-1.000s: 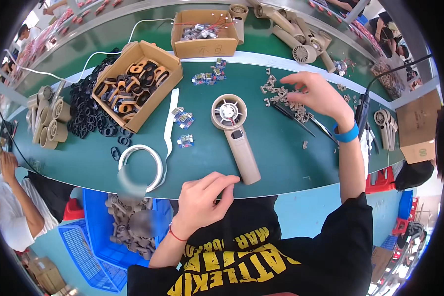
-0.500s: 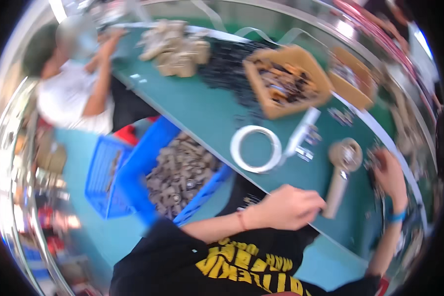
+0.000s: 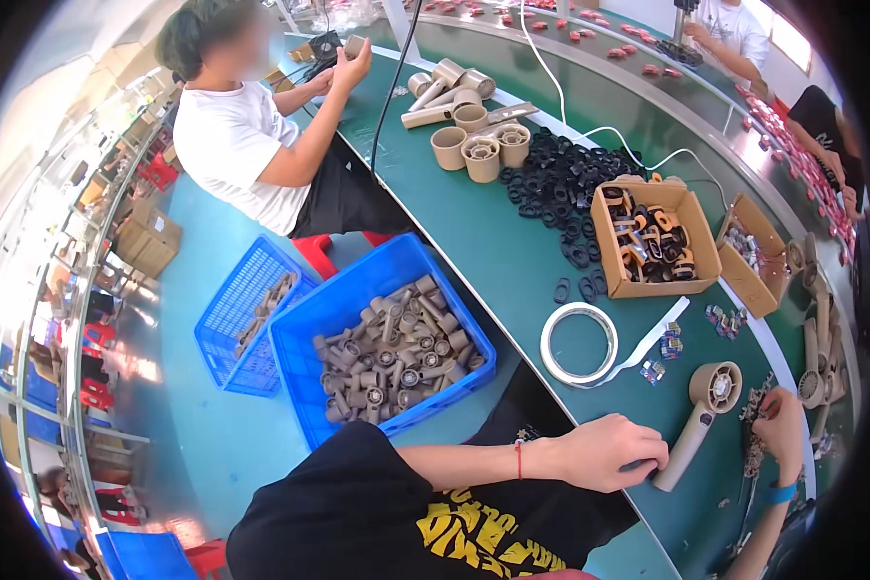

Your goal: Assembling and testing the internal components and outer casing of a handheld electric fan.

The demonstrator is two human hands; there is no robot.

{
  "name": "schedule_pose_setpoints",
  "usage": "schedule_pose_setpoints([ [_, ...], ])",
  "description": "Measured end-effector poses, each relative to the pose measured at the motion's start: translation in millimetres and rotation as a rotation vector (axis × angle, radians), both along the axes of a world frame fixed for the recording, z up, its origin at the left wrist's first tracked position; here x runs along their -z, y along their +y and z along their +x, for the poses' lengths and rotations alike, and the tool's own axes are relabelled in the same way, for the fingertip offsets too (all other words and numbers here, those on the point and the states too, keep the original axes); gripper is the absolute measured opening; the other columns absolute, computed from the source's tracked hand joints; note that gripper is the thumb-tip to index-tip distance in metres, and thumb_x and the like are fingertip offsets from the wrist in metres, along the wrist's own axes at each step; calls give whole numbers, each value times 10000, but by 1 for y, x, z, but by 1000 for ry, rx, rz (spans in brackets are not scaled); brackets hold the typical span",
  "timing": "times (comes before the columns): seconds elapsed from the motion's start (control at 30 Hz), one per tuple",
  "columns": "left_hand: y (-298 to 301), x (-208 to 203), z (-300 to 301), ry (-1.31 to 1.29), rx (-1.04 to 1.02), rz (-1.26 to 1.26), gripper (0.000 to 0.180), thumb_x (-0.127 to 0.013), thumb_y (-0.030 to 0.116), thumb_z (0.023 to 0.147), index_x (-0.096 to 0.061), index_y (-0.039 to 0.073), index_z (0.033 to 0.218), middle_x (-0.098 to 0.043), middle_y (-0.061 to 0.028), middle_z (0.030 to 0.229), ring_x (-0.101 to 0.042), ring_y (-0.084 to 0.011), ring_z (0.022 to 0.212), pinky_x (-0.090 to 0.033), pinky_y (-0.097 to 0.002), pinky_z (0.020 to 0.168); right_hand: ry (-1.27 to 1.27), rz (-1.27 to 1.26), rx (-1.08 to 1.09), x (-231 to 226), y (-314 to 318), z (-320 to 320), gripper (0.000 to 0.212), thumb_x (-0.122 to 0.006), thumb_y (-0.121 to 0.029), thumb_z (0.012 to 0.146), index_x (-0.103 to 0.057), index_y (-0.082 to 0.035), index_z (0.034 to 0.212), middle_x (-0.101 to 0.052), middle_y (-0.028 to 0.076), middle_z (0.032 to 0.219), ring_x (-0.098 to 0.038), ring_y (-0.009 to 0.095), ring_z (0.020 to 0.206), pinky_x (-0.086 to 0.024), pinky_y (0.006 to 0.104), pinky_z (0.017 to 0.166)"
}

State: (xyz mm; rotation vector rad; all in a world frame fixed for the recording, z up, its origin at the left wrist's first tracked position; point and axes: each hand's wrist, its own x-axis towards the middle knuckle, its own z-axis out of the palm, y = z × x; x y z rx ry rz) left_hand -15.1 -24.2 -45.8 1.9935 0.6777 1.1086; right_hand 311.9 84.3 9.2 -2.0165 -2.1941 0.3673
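Observation:
A beige handheld fan (image 3: 685, 448) lies on the green table in front of me, its round head pointing away and its handle toward me. Beside the handle's near end is my left hand (image 3: 611, 452), fingers curled round something dark that is mostly hidden. To the right of the fan, my right hand (image 3: 781, 437) reaches into a pile of small metallic pieces (image 3: 752, 418). Its fingertips are pinched together there; whatever they grip is too small to make out. Small circuit-board-like parts (image 3: 653, 371) and a roll of white tape (image 3: 579, 344) lie beyond the fan.
A cardboard box (image 3: 659, 280) of black and orange rings stands farther back, near loose black rings (image 3: 563, 188). Beige fan bodies (image 3: 480, 157) sit by a seated co-worker (image 3: 251, 126). Blue crates (image 3: 304, 411) of beige parts are left of the table edge (image 3: 512, 333).
My view has swung, so the table and crates appear shifted and sharper. My left hand stays by the fan handle. My right hand remains at the metallic pieces.

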Motion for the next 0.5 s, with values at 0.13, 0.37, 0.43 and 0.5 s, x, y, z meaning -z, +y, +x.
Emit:
schedule_pose_setpoints([
  [0.13, 0, -10, -6, -98, 41, -107, 78, -578, 39, 817, -605, 39, 890, -606, -56, 813, -564, -210, 577, -441, -305, 520, 29, 32, 14, -2, -2, 4, 230, -592, 24, 538, -526, -15, 754, -454, 64, 675, -477, 166, 611, -407, 287, 556],
  [0.37, 3, -21, -13, -331, 149, -387, 105, -570, 73, 871, -607, 27, 957, -600, -48, 846, -557, -109, 637, -438, -242, 558, 162, 46, 45, -18, 4, 30, 187, -566, 17, 604, -531, -40, 778, -452, -8, 643, -450, 68, 582, -367, 222, 512],
  [0.43, 9, -25, -14, -502, 199, -540, 141, -557, 100, 892, -589, 32, 1010, -594, -48, 893, -568, -110, 685, -450, -241, 581, 232, -3, 55, -30, 6, 28, 159, -552, 9, 637, -524, -44, 785, -455, -20, 660, -451, 53, 582, -356, 195, 494],
  [0.5, 28, -23, -16, -705, 327, -667, 252, -510, 203, 945, -517, 45, 1141, -564, -51, 1021, -592, -132, 841, -481, -247, 671, 276, -4, 44, -34, 8, 24, 162, -554, 13, 637, -520, -43, 786, -452, -22, 670, -445, 51, 583, -354, 195, 498],
])
